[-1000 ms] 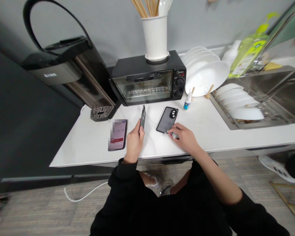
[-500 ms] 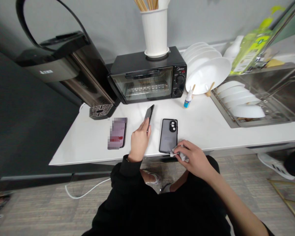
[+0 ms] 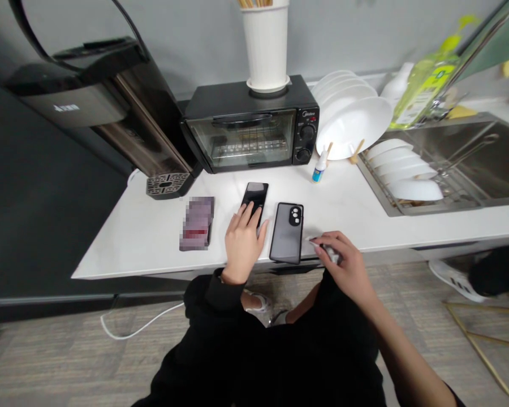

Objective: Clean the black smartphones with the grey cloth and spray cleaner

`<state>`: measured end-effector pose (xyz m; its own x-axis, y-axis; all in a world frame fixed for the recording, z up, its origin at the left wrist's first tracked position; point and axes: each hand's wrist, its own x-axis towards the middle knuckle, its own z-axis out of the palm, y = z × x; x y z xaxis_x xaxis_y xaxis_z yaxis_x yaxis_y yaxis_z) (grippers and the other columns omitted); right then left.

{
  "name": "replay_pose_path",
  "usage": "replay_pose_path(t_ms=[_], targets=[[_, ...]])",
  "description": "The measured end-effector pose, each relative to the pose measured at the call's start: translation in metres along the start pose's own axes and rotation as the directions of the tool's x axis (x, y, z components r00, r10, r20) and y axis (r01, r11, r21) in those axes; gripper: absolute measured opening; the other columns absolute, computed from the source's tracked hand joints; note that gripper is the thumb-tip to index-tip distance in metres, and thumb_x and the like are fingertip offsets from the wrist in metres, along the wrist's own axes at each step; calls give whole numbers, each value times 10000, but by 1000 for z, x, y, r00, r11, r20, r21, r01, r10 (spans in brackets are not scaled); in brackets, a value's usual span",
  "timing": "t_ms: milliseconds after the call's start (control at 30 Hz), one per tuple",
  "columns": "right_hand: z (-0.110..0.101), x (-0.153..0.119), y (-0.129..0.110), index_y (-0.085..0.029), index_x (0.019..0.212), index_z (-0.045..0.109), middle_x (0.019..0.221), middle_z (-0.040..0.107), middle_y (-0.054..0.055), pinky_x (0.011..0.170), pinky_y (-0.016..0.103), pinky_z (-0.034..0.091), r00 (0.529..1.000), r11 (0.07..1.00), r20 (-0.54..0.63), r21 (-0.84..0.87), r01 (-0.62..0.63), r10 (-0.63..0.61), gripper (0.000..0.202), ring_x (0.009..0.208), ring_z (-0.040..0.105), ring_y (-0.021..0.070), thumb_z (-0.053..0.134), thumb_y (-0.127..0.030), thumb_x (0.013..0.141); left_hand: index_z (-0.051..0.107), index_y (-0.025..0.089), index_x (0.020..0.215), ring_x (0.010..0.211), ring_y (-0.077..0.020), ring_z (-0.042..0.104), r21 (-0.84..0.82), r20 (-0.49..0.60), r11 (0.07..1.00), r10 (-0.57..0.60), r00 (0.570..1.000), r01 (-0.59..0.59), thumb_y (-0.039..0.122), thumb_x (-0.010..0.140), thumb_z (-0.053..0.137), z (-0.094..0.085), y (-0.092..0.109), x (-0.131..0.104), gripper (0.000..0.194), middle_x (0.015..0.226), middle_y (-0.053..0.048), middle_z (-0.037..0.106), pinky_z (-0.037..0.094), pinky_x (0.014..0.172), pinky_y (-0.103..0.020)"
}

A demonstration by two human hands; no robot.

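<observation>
My left hand (image 3: 244, 240) lies with its fingers stretched out on the lower part of a black phone (image 3: 255, 194), which rests flat on the white counter. My right hand (image 3: 346, 264) pinches a crumpled white tissue (image 3: 331, 254) at the counter's front edge. Between the two hands lies a phone case (image 3: 285, 234), translucent grey with a black rim and camera cutouts. A second phone (image 3: 197, 223), its screen blurred out, sits to the left of my left hand. Behind the case stands a small spray bottle (image 3: 319, 168) with a blue label.
A black toaster oven (image 3: 241, 138) stands at the back with a white cup (image 3: 266, 48) of chopsticks on top. Left of it is a tall drinks machine (image 3: 139, 124). White plates (image 3: 351, 129), stacked bowls (image 3: 411, 175) and a sink (image 3: 470, 164) take up the right side.
The phone under my left hand has gone from tilted on edge to lying flat, and those fingers have spread. My right hand with the tissue has moved right, away from the case.
</observation>
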<state>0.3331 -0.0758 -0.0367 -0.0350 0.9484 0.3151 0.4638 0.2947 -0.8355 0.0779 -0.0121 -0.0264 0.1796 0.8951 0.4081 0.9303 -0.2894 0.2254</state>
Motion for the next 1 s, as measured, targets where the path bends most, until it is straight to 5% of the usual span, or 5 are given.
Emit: replay_pose_path(t_ms=[233, 433, 567, 833, 1000], targets=[[10, 40, 0, -273, 1367, 674, 1466, 561, 124, 979, 427, 588, 995, 993, 38, -70, 91, -89, 356, 1129, 683, 246, 613, -365, 1028, 349, 77, 1640, 1362, -410, 534, -110, 97, 994, -12, 995, 23, 695, 870, 751, -1, 52, -46, 1067, 1502, -234, 563, 455, 1179, -563], [24, 68, 9, -252, 1541, 567, 1561, 603, 130, 1250, 646, 381, 860, 812, 404, -357, 462, -312, 518, 1510, 488, 355, 558, -454, 1064, 192, 159, 1698, 1379, -360, 531, -243, 110, 968, 86, 990, -57, 346, 890, 769, 2, 25, -38, 1010, 1495, -186, 577, 474, 1189, -506], [31, 71, 14, -159, 1533, 575, 1542, 614, 190, 1213, 676, 383, 915, 742, 306, -541, 396, -265, 587, 1495, 461, 419, 543, -510, 1062, 268, 173, 1675, 1369, -354, 520, -296, 162, 949, 162, 973, -108, 314, 858, 778, -1, 10, -36, 973, 1509, -170, 586, 485, 1185, -503], [57, 24, -29, -162, 1459, 617, 1462, 685, 136, 1141, 504, 496, 796, 811, 486, -257, 525, -361, 530, 1295, 629, 308, 536, -517, 1075, 277, 207, 1652, 1239, -317, 566, -418, 158, 907, 114, 981, -38, 201, 863, 752, 1, 4, -38, 921, 1354, -132, 629, 505, 1127, -488], [25, 51, 1, -163, 1466, 624, 1483, 668, 175, 1145, 582, 476, 895, 770, 350, -475, 425, -278, 500, 1292, 646, 353, 539, -467, 1078, 133, 236, 1701, 1341, -323, 554, -436, 118, 900, 63, 991, -5, 239, 856, 801, -3, 6, -38, 1077, 1459, -145, 581, 462, 1185, -487]])
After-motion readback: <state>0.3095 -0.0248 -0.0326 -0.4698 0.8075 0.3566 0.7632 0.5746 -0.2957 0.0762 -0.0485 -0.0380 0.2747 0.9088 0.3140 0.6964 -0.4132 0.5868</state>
